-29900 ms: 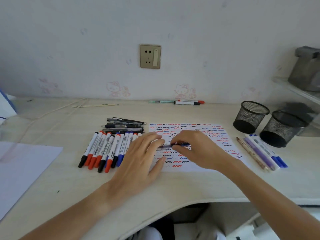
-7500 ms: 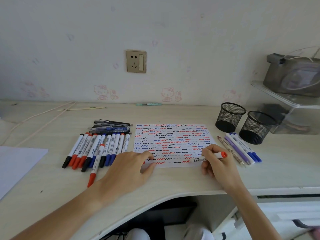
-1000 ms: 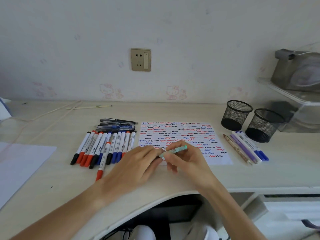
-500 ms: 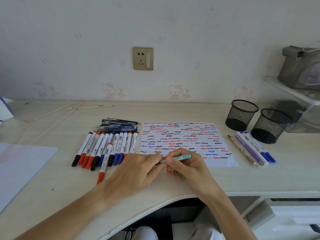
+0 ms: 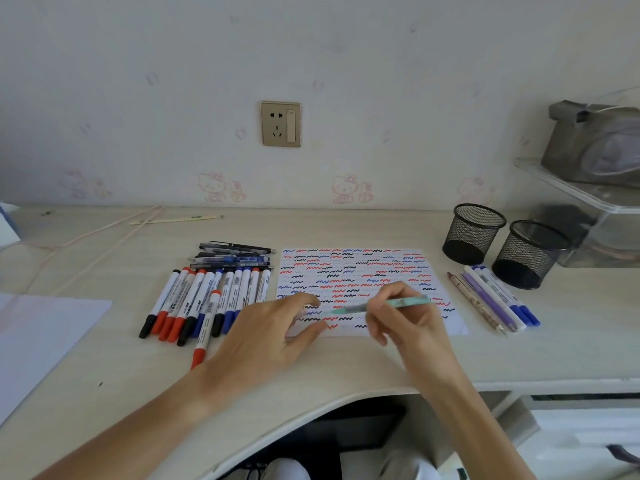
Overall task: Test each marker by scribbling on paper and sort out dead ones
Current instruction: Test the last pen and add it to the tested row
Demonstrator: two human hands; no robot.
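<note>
Since half a second ago the hands have parted: the left hand (image 5: 273, 336) has let go of the teal pen (image 5: 388, 304) and now rests spread on the near-left corner of the paper (image 5: 363, 268), fingers relaxed, holding nothing. The right hand (image 5: 410, 320) pinches the pen by its barrel, tip aimed left and hovering just above the lower rows of squiggles; contact with the sheet cannot be confirmed.

Risk: the sheet is almost full, so a faint or dry stroke laid over old marks could be misread as a working pen. A sweeping left hand could also nudge the stray red-capped marker (image 5: 204, 336) lying just beside it.

Count: one pen in hand; about a dozen capped markers in the row (image 5: 207, 301) left of the paper; a small stack of dark pens (image 5: 235, 256) behind them, number unclear; four or five set-aside pens (image 5: 495, 299) right of the sheet; two mesh cups (image 5: 474, 233).
</note>
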